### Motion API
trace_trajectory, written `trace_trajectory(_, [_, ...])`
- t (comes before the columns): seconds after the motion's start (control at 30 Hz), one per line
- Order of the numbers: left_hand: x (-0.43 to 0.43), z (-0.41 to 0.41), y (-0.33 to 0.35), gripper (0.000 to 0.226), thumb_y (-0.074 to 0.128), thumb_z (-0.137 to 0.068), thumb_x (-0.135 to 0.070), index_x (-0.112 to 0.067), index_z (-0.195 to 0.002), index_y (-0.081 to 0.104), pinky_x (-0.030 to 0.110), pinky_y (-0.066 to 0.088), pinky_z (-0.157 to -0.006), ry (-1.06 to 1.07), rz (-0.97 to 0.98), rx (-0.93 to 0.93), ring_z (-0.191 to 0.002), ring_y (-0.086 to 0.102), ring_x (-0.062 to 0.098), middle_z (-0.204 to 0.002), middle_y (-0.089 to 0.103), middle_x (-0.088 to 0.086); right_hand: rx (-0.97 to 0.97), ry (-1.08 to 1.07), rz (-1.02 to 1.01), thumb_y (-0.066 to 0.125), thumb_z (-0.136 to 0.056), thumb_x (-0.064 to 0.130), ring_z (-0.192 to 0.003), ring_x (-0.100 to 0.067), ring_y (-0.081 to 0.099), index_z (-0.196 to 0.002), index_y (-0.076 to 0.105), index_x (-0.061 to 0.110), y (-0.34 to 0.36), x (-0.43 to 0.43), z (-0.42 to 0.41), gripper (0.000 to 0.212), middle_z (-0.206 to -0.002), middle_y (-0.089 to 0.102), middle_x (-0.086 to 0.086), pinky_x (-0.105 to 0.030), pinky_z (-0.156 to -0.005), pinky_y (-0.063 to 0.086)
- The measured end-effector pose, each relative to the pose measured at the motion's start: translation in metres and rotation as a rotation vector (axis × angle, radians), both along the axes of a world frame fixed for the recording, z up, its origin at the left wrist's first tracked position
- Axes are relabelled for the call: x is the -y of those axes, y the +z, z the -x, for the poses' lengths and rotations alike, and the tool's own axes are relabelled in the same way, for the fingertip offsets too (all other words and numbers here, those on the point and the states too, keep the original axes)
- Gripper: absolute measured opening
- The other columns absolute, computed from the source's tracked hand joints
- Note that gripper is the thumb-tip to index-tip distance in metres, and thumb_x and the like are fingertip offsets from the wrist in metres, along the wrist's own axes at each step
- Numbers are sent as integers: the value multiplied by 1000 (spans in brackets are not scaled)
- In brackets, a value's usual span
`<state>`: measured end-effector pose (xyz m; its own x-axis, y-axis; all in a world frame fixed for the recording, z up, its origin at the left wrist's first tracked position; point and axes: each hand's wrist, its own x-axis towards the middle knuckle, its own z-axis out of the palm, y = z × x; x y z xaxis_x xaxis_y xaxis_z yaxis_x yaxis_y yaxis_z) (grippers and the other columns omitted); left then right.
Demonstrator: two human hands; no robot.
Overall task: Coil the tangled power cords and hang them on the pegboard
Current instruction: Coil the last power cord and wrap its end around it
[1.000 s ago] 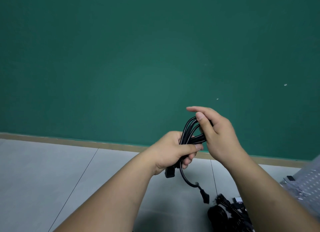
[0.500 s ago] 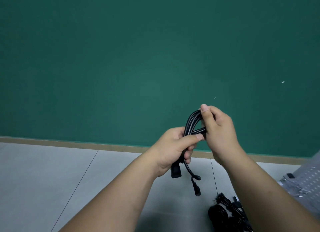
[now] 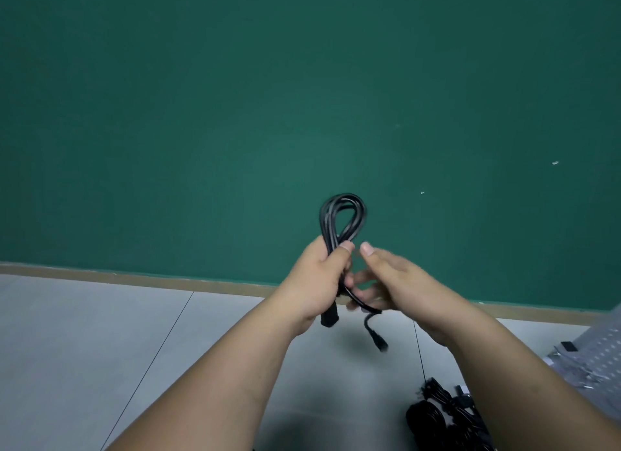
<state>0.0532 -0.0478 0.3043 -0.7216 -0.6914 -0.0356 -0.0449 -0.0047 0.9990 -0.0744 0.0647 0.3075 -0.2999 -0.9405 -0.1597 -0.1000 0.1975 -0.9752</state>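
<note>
A black power cord (image 3: 342,215) is folded into a narrow bundle of several loops that stands up against the green wall. My left hand (image 3: 319,279) grips the bundle at its middle, and one plug end (image 3: 329,319) sticks out below the fist. My right hand (image 3: 396,282), blurred by motion, is just to the right with its thumb raised. Its curled fingers hold the loose tail (image 3: 366,307), which leaves the bundle's base. The tail's plug (image 3: 379,343) dangles below. A pale pegboard (image 3: 601,353) lies at the right edge.
A pile of more black cords (image 3: 437,413) sits on the grey tiled floor (image 3: 100,349) at the lower right, partly hidden by my right forearm. A few small items lie beside the pegboard. A tan skirting strip (image 3: 134,277) runs along the wall's foot.
My right hand has left the top of the loops and dropped to the loose tail at the bundle's base. The loop top now stands uncovered above my left fist.
</note>
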Motion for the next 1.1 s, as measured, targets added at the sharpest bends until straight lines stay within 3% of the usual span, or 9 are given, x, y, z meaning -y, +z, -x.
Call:
trace_trajectory(0.1, [15, -3, -1, 19, 49, -112, -24, -14, -95, 51, 33, 52, -65, 176, 30, 9, -65, 60, 19, -66, 56, -2, -173, 149, -10, 55, -107, 51, -70, -19, 63, -114, 72, 24, -3, -2, 2, 33, -82, 73, -3, -39, -89, 52])
trace_trajectory(0.27, [30, -11, 0, 16, 46, -111, -34, -26, -98, 52, 25, 39, -49, 261, 195, 267, -70, 58, 24, -89, 59, 4, -507, 8, 152, 75, -99, 29, -71, -10, 57, -100, 78, 38, -3, -5, 18, 10, -77, 66, 11, -31, -75, 48])
trace_trajectory(0.43, [31, -17, -6, 22, 51, -101, -57, -39, -105, 61, 39, 44, -60, -105, 214, 420, -65, 55, 22, -92, 55, 6, -773, -120, 337, 76, -98, 27, -78, -16, 57, -104, 78, 38, 5, -9, 22, 13, -85, 61, 11, -19, -69, 42])
trace_trajectory(0.53, [16, -13, 0, 51, 48, -100, -69, -23, -112, 67, 35, 44, -62, -284, 62, 330, -62, 46, 16, -82, 48, 1, -809, -190, 387, 81, -93, 29, -75, -17, 56, -104, 79, 39, 7, -11, 27, 15, -87, 62, 13, -22, -70, 45])
trace_trajectory(0.7, [-1, -10, 16, 72, 50, -96, -77, -10, -113, 66, 26, 35, -52, -435, -149, 253, -58, 35, 11, -72, 43, -7, -793, -287, 453, 83, -81, 44, -83, -10, 60, -98, 82, 34, 16, -14, 32, 20, -88, 60, 11, -15, -74, 42])
trace_trajectory(0.83, [-4, -17, 18, 21, 72, -94, -51, -32, -93, 65, 35, 42, -56, -638, 269, 545, -62, 47, 15, -75, 49, -2, -835, -190, 464, 92, -75, 37, -80, -16, 59, -92, 83, 33, 21, -18, 35, 19, -90, 60, 8, -22, -72, 47])
trace_trajectory(0.9, [-6, -19, 15, 17, 71, -100, -39, -25, -93, 63, 28, 44, -60, -685, 514, 623, -63, 48, 12, -76, 52, -4, -789, -86, 404, 90, -77, 34, -81, -18, 62, -89, 84, 34, 19, -19, 38, 13, -88, 64, 10, -23, -73, 48])
trace_trajectory(1.0, [-11, -19, 16, 17, 71, -101, -23, -9, -95, 62, 16, 37, -57, -720, 581, 478, -59, 43, 3, -71, 50, -11, -564, 21, 253, 86, -83, 28, -82, -14, 71, -89, 85, 28, 16, -24, 51, 6, -90, 74, 5, -25, -78, 53])
trace_trajectory(1.1, [-13, -21, 21, 11, 75, -100, -22, -13, -98, 68, 24, 43, -60, -640, 402, 281, -67, 48, 11, -73, 55, -11, -258, 49, 189, 77, -91, 1, -79, -9, 73, -93, 84, 11, 18, -32, 60, 12, -87, 80, -1, -21, -75, 56])
